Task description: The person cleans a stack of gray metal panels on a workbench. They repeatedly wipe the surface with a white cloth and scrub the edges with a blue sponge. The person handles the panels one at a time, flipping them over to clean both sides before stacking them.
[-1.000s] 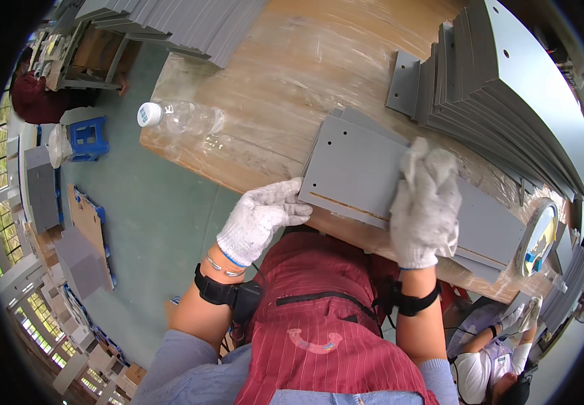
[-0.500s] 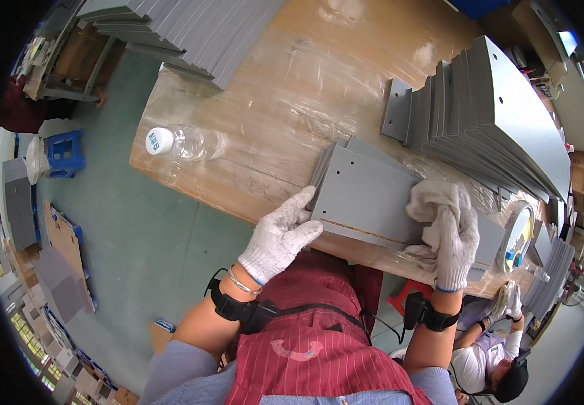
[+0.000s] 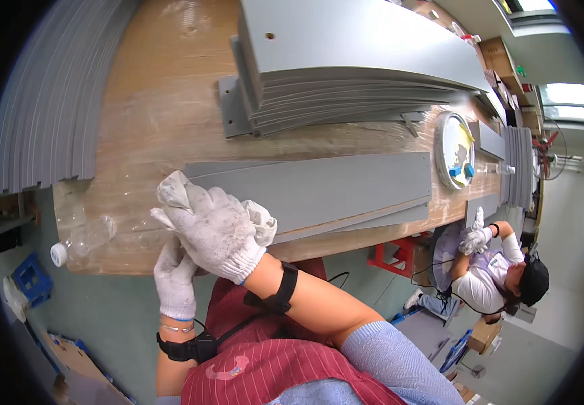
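A long grey board (image 3: pixel 346 192) lies on the table's near side, a brownish strip along its near edge. More grey boards show beneath it, slightly fanned out. My right hand (image 3: pixel 214 233), in a white knit glove, is closed on a white cloth (image 3: pixel 263 223) and presses it over the board's left end. Parts of the cloth stick out on both sides of the fingers. Beside it, my left hand (image 3: pixel 174 283), gloved too, is at the board's near left corner with thumb and fingers around it. Its fingertips are partly hidden by the right hand.
A tall stack of grey panels (image 3: pixel 359 50) stands beyond the board; another stack (image 3: pixel 62 94) is at far left. A clear bottle (image 3: pixel 89 239) lies at the table's left edge. At right are a round white tub lid (image 3: pixel 455 152) and a co-worker (image 3: pixel 488 270).
My right hand has brought the cloth from the board's right part leftward to its left end, close to my left hand. My view has turned to the right.
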A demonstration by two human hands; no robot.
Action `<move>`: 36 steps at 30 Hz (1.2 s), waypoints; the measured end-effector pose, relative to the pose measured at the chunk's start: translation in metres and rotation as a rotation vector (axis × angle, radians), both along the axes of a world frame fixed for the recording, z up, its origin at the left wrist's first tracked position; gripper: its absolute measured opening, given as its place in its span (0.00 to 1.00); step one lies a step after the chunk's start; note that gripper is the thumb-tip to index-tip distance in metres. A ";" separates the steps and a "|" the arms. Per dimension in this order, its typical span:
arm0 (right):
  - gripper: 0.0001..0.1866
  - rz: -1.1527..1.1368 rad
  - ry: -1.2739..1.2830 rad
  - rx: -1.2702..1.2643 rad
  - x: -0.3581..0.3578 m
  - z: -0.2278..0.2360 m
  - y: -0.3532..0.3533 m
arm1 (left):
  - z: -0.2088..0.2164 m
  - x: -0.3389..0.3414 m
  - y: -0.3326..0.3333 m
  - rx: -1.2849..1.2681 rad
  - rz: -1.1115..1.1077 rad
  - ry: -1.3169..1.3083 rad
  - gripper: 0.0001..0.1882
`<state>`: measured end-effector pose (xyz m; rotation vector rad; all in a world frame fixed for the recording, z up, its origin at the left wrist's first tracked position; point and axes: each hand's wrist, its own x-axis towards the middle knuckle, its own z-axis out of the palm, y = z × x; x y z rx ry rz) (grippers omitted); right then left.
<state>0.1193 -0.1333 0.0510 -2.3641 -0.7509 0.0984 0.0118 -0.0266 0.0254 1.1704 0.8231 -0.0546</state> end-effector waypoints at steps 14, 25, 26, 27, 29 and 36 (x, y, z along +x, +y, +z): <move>0.14 -0.907 -0.379 -0.199 0.050 -0.025 -0.426 | 0.003 0.000 -0.006 0.086 -0.009 0.048 0.30; 0.10 -1.094 -0.269 -0.247 0.026 -0.023 -0.561 | -0.038 -0.017 0.044 -0.035 0.316 0.011 0.19; 0.09 -1.117 -0.200 -0.199 0.036 -0.019 -0.577 | -0.042 -0.014 0.040 -0.048 0.357 -0.003 0.20; 0.10 -1.141 -0.127 -0.074 0.049 -0.012 -0.588 | -0.046 -0.012 0.037 -0.062 0.399 -0.016 0.21; 0.15 -1.086 -0.335 -0.416 0.061 -0.021 -0.616 | -0.050 -0.009 0.040 -0.055 0.388 -0.015 0.21; 0.24 -0.891 -0.301 -0.660 0.096 -0.028 -0.642 | -0.060 -0.023 0.080 0.000 0.391 0.146 0.20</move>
